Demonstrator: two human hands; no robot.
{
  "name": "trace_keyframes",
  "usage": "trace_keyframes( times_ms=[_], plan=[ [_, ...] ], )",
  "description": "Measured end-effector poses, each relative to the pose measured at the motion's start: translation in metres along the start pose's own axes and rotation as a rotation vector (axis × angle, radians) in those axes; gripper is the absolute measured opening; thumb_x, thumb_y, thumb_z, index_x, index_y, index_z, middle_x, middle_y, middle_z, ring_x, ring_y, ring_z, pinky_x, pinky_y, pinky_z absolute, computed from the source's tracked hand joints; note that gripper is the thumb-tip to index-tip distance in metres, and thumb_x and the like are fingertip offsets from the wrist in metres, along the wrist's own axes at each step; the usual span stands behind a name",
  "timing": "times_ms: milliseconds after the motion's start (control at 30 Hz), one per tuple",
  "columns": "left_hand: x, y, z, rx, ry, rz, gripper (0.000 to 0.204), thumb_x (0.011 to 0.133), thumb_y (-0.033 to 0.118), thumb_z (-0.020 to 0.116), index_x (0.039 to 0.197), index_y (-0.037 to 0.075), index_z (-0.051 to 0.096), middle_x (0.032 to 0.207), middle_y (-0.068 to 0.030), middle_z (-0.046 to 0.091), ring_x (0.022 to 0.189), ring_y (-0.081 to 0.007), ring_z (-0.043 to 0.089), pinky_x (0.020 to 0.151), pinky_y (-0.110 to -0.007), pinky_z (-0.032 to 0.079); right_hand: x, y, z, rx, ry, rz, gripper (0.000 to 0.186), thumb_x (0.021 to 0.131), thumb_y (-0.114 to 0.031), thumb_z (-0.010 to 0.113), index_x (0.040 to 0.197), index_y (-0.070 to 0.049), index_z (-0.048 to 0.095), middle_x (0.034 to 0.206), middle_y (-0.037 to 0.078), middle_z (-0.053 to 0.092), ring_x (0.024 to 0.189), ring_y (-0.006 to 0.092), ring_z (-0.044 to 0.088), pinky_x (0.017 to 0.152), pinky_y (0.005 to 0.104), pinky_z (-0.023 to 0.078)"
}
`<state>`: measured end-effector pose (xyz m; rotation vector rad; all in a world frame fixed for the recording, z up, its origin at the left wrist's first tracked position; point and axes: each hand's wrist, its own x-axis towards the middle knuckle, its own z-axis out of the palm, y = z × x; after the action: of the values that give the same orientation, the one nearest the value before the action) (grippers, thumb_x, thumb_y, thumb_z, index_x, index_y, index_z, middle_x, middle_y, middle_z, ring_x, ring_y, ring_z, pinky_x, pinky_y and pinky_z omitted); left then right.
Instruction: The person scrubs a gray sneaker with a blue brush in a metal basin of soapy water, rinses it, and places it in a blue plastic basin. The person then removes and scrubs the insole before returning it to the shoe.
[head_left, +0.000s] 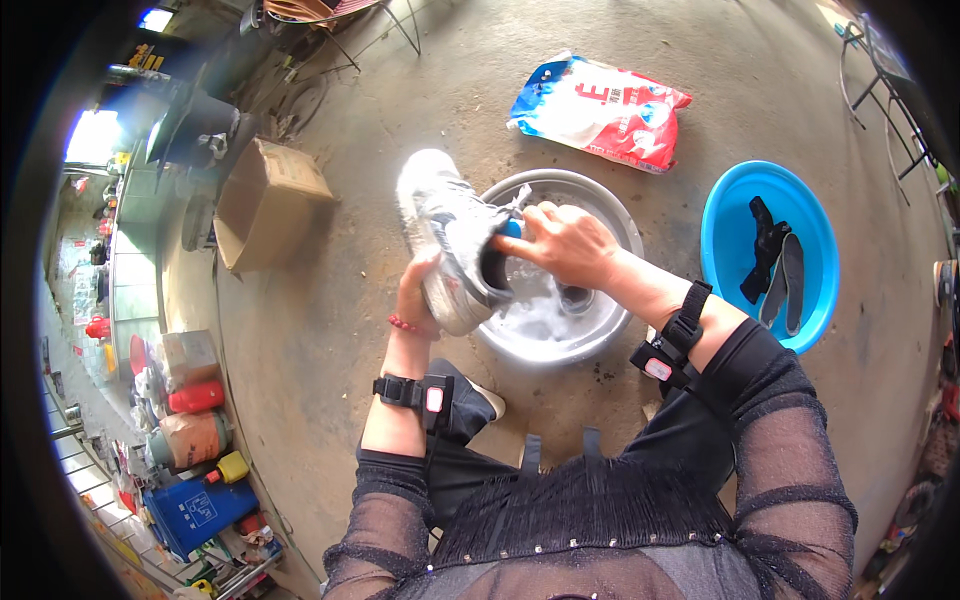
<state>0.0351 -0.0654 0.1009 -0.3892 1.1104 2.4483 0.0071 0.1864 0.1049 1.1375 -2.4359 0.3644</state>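
Note:
A white and grey sneaker (445,225) is held up over the left rim of a grey basin (625,230), its toe pointing away from me. My left hand (416,288) is wrapped around the heel end from the left and below. My right hand (570,243) is closed at the shoe's opening, its fingertips at the collar beside a small blue patch. Loose white laces (515,203) stick out just beyond those fingers. Foamy water (540,315) lies in the basin, with a dark rounded shape in it that I cannot make out.
To the right, a blue basin (718,215) holds a black cloth item (765,250) and grey insoles (790,285). Behind the grey basin lies a red, white and blue plastic bag (600,112). An open cardboard box (270,205) stands at the left, and metal-legged furniture (880,95) at the far right.

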Motion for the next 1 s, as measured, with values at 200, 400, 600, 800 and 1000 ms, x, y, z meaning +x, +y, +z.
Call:
trace_keyframes(
  times_ms=[200,400,600,800,1000],
  plan=[
    [0.007,-0.008,-0.006,0.031,0.051,0.054,0.048,0.082,0.024,0.060,0.120,-0.005,0.053,0.108,-0.0137,0.063,0.094,-0.0230,0.064,0.084,-0.035,0.053,-0.004,-0.011,-0.001,0.644,-0.529,0.326,0.039,0.094,-0.024,0.052,0.132,-0.019,0.051,0.093,0.024,0.062,0.082,0.0403,0.064,0.068,0.0458,0.052],
    [0.012,-0.006,-0.018,0.227,0.117,0.209,0.041,0.080,0.019,0.062,0.114,-0.002,0.057,0.102,-0.0108,0.064,0.087,-0.0193,0.064,0.077,-0.031,0.052,-0.008,-0.020,0.001,1.125,-0.538,0.355,0.045,0.098,-0.028,0.049,0.141,-0.018,0.044,0.110,0.016,0.067,0.095,0.0323,0.065,0.086,0.0417,0.047],
    [0.011,-0.012,-0.015,0.452,0.106,0.367,0.048,0.080,0.022,0.065,0.119,-0.004,0.054,0.106,-0.0092,0.062,0.095,-0.0172,0.059,0.085,-0.031,0.047,0.000,-0.014,-0.011,2.071,-0.691,1.133,0.024,0.098,-0.037,0.052,0.117,-0.023,0.057,0.070,-0.006,0.038,0.050,0.0017,0.028,0.041,0.0180,0.023],
    [0.013,-0.021,-0.009,0.431,0.109,0.354,0.051,0.081,0.026,0.066,0.121,-0.003,0.053,0.108,-0.0081,0.060,0.096,-0.0176,0.059,0.085,-0.032,0.048,0.022,-0.009,-0.024,2.502,-0.270,1.600,0.017,0.098,-0.029,0.052,0.097,-0.012,0.051,0.079,-0.001,0.044,0.051,0.0013,0.031,0.037,0.0145,0.021],
    [0.013,-0.013,-0.008,0.209,-0.017,0.229,0.052,0.085,0.030,0.056,0.123,-0.005,0.052,0.109,-0.0145,0.063,0.093,-0.0235,0.064,0.083,-0.034,0.053,0.009,-0.032,-0.014,1.509,-0.194,0.677,0.028,0.099,-0.026,0.046,0.112,-0.004,0.059,0.078,0.008,0.060,0.062,0.0126,0.054,0.056,0.0268,0.045]
  ],
)
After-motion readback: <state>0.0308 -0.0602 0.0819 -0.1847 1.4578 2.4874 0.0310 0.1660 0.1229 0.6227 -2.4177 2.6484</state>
